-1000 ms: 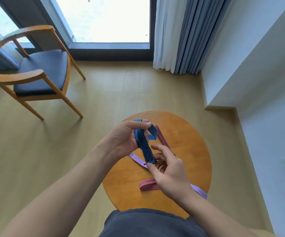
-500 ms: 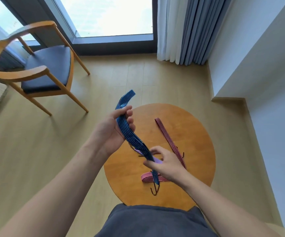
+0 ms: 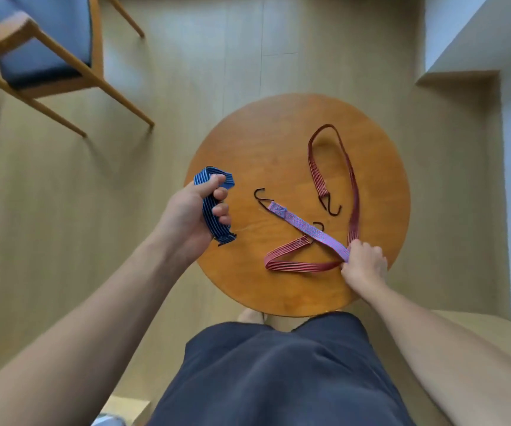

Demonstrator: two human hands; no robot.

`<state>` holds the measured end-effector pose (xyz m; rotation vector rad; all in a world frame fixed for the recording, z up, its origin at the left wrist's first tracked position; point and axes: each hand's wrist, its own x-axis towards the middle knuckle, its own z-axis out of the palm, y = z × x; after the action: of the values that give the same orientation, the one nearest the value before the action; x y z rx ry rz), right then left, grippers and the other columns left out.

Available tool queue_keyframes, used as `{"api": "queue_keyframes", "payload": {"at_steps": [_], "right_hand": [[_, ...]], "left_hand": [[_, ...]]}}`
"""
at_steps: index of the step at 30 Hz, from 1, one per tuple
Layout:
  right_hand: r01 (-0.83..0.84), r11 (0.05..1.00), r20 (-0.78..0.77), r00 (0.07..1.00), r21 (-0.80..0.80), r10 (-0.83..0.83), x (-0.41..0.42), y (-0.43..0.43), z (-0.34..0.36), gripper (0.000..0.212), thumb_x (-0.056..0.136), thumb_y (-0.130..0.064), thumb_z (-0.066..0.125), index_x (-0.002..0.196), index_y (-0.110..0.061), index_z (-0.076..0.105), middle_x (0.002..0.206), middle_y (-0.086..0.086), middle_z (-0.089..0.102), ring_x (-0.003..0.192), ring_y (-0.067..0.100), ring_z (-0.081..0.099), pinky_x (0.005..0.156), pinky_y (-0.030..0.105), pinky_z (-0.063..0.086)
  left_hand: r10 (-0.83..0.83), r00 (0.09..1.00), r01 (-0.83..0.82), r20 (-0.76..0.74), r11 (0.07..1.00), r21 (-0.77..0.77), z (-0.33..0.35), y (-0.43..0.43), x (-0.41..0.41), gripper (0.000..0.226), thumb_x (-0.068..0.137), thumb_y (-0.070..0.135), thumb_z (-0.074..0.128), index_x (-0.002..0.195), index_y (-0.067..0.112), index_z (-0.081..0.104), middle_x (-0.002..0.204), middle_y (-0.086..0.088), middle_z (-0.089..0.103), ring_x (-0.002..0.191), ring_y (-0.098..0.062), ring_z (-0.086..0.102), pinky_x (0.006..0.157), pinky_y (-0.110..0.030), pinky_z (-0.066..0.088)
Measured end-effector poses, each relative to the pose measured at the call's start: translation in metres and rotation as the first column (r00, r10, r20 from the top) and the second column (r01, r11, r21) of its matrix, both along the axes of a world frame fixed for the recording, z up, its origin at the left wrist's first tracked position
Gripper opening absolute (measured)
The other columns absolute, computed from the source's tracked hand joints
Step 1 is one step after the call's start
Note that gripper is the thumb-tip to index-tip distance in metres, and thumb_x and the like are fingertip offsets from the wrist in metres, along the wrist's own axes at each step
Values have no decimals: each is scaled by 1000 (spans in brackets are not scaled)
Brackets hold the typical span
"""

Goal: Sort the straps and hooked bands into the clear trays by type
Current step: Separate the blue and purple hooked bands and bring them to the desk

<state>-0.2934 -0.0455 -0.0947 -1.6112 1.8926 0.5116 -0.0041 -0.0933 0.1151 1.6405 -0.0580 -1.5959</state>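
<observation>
My left hand (image 3: 193,217) is closed around a folded blue striped band (image 3: 212,207) at the left edge of the round wooden table (image 3: 248,149). My right hand (image 3: 364,264) pinches one end of a purple striped band (image 3: 309,232) near the table's right front; its other end carries a black hook (image 3: 261,196). A long red striped band (image 3: 352,192) loops across the right half of the table, with a black hook (image 3: 332,207) at one end. It passes under the purple band. No clear trays are in view.
A wooden chair with a dark blue seat (image 3: 42,47) stands on the floor at the upper left. A white wall corner (image 3: 463,41) rises at the right. My dark shorts (image 3: 278,373) fill the lower middle, close to the table's near edge.
The blue band went from stretched between both hands to folded in my left hand alone. My right hand let it go and took the purple band's end. The camera tilted down.
</observation>
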Motion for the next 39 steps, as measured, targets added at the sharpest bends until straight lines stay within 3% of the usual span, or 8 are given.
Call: {"api": "queue_keyframes", "payload": {"at_steps": [9,15,20,23,28,32,37,39], "right_hand": [[186,970,408,906,-155,-108,2,-13,77,20,90,-24,70,93,-7,61,89,13,62,86,37,59,70,39,40],[436,891,774,606,-127,-186,36,-47,190,4,92,-16,69,89,-14,66,61,5,64,43,22,60,43,30,47],[460,887,904,394,-36,-167,57,-63,255,15,97,-20,64,85,-12,59,64,12,64,44,26,59,36,25,42],[401,916,936,327,-13,-130,68,-69,282,15,97,-23,65,85,-14,61,64,13,62,45,28,58,35,25,42],[376,926,960,273,-45,-65,76,-68,311,16,98,-23,64,86,-13,65,64,14,61,47,29,59,37,27,43],[423,905,969,201,46,-143,73,-57,309,32,96,-26,64,85,4,60,64,15,63,54,29,60,57,40,50],[286,956,910,377,65,-174,65,-28,276,9,98,-11,61,91,-9,66,74,11,70,66,19,64,70,37,55],[320,946,905,386,50,-178,67,-29,277,16,99,1,54,93,-8,66,72,7,68,62,19,62,71,41,52]], "left_hand": [[-131,991,133,30,989,-59,10,-20,-19,14,97,27,65,90,16,63,66,6,46,53,-10,36,57,-26,32],[-119,990,110,-77,987,-120,27,-28,-29,14,94,24,71,97,10,69,66,6,44,53,-9,33,58,-25,31],[-296,948,284,-120,953,-107,51,-28,-36,37,89,34,77,104,0,72,64,4,46,50,-9,36,50,-23,35],[-469,875,455,-119,881,-126,73,-31,-47,40,86,45,77,90,6,74,62,3,48,49,-9,36,49,-24,33],[-535,843,500,-64,821,-277,107,-42,-54,21,89,22,75,77,18,59,59,4,42,50,-11,29,51,-25,25],[-435,901,401,-1,831,-386,115,-56,-41,20,91,13,72,75,16,60,60,4,39,49,-10,27,47,-24,27],[-274,962,255,10,879,-403,111,-76,-1,25,95,18,69,71,16,62,63,4,40,47,-9,29,47,-23,29],[-284,957,286,61,885,-367,104,-75,8,25,95,24,70,72,14,68,63,4,43,47,-10,32,47,-25,30]]}}
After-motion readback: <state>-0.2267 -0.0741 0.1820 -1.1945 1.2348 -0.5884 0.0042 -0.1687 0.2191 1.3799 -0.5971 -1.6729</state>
